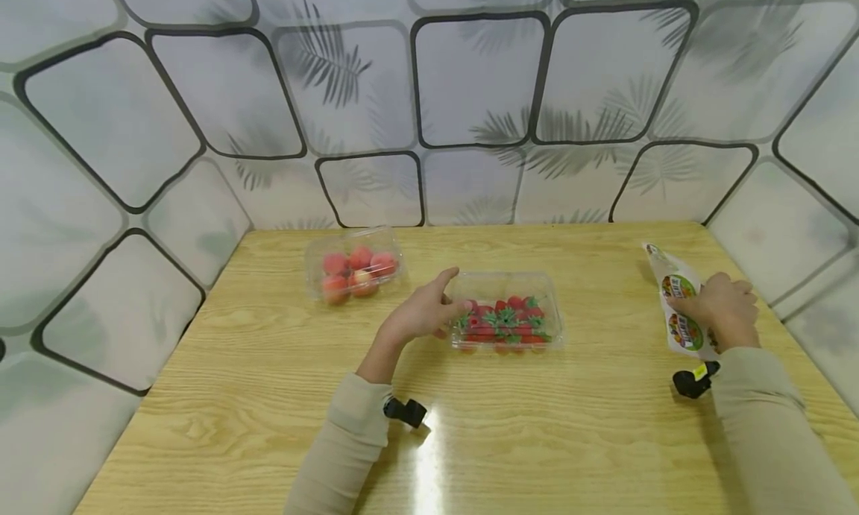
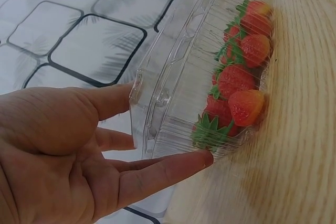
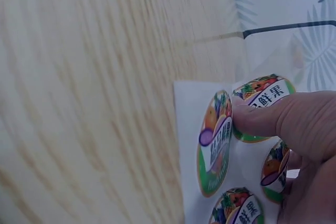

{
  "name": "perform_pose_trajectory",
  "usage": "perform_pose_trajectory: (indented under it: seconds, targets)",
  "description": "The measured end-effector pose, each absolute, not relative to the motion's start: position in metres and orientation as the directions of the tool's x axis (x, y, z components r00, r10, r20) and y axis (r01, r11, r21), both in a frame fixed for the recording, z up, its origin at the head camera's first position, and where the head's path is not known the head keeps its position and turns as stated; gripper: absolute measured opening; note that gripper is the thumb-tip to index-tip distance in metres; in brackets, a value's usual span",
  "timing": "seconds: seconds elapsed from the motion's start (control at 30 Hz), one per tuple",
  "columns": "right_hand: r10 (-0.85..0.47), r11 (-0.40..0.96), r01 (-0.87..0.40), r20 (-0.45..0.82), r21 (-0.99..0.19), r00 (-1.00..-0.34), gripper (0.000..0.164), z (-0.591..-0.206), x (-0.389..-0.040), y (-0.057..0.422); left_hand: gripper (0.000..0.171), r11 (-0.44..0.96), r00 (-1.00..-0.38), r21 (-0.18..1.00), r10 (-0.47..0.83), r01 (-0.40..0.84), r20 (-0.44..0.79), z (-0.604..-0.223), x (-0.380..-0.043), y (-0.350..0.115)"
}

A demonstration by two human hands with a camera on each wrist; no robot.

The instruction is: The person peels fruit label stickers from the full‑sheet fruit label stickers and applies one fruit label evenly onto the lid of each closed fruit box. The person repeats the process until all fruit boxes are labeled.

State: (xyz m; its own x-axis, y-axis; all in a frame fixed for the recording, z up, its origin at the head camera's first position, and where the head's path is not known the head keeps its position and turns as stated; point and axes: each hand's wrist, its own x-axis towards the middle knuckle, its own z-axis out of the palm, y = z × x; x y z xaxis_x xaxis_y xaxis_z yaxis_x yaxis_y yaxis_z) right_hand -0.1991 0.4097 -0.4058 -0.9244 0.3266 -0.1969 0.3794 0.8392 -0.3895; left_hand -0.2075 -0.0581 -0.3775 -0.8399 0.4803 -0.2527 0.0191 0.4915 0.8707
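Hands (image 1: 423, 310) (image 1: 725, 310), two; fruit boxes (image 1: 506, 281) (image 1: 349, 241), two; sticker sheet (image 1: 679, 306), one.

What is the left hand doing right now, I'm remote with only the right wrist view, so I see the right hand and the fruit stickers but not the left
Observer: The left hand touches the left end of a clear box.
Operator: What's inside it?
Observer: Strawberries with green leafy tops.
Operator: Any other container on the table?
Observer: Yes, a second clear box, holding round reddish fruit, stands farther back and to the left.
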Motion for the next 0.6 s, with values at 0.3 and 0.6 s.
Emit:
perform_pose_trajectory:
  seconds: [0.3, 0.6]
  targets:
    - [0.362, 0.761, 0.387, -0.155, -0.520, -0.919, 0.100, -0.411, -0.199, 0.425, 0.075, 0.491, -0.841, 0.870, 0.486, 0.037, -0.239, -0.380, -0.209, -0.057]
    - [0.376, 0.625, 0.392, -0.180, -0.675, -0.909, 0.095, -0.414, -0.200, 0.432, 0.076, 0.496, -0.841, 0.868, 0.481, 0.029, -0.247, -0.379, -0.209, -0.058]
